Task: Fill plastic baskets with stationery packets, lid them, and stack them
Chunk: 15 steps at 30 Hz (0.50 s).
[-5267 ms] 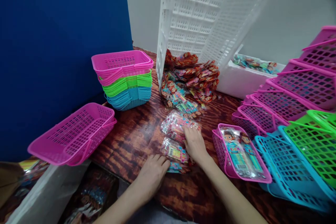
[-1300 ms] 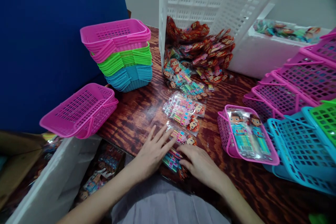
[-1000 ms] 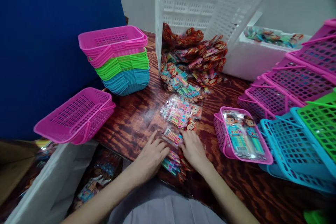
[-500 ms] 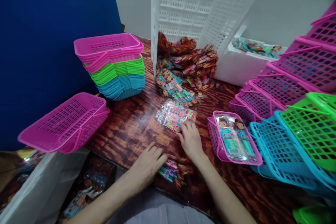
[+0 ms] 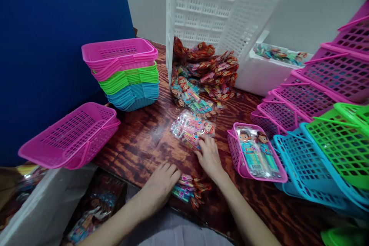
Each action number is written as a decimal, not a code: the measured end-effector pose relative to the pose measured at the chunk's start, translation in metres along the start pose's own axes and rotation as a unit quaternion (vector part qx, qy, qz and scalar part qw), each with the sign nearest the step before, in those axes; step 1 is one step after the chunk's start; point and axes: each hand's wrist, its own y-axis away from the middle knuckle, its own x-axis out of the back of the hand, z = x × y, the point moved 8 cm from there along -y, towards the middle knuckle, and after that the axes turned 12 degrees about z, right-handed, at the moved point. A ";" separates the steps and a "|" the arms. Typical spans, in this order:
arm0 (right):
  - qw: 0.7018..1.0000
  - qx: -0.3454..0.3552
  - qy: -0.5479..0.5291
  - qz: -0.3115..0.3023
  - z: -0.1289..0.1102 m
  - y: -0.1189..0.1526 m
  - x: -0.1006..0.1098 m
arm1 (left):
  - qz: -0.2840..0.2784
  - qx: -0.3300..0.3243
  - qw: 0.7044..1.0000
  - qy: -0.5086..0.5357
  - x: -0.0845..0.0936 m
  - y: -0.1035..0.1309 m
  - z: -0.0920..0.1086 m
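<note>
My left hand (image 5: 163, 180) rests at the table's near edge, palm down, its fingers slightly bent and close together. It touches the left end of a small pile of colourful packets (image 5: 188, 190); what lies under the palm is hidden. My right hand (image 5: 210, 155) reaches forward with fingers apart, the fingertips at the near edge of clear-wrapped pink packets (image 5: 190, 127) lying flat on the table. Just beyond them is a larger heap of packets (image 5: 213, 71). To the right of my right hand stands a pink basket (image 5: 235, 153) holding blue packets with printed figures (image 5: 253, 153).
A white perforated crate (image 5: 201, 4) stands behind the heap. Stacked baskets (image 5: 132, 73) and a single pink basket (image 5: 72, 134) are at the left. Pink, blue and green baskets (image 5: 294, 157) crowd the right. A white foam box (image 5: 265, 71) with packets is at the back right.
My left hand has shifted slightly left. My right hand has moved barely, its fingertips still beside the pink packets. The view has shifted slightly.
</note>
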 end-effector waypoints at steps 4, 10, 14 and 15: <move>0.998 0.010 0.052 -0.027 -0.006 -0.015 -0.009 | -0.003 0.004 1.000 -0.006 -0.004 0.002 -0.001; 0.997 0.028 0.008 -0.075 -0.030 0.001 0.002 | 0.116 -0.028 0.993 -0.023 0.010 0.005 0.002; 0.979 0.075 -0.118 -0.146 -0.056 0.035 0.009 | 0.171 -0.090 0.980 -0.039 0.017 -0.002 0.002; 0.975 0.081 -0.133 -0.157 -0.060 0.042 0.011 | 0.161 -0.110 0.980 -0.039 0.014 -0.004 0.002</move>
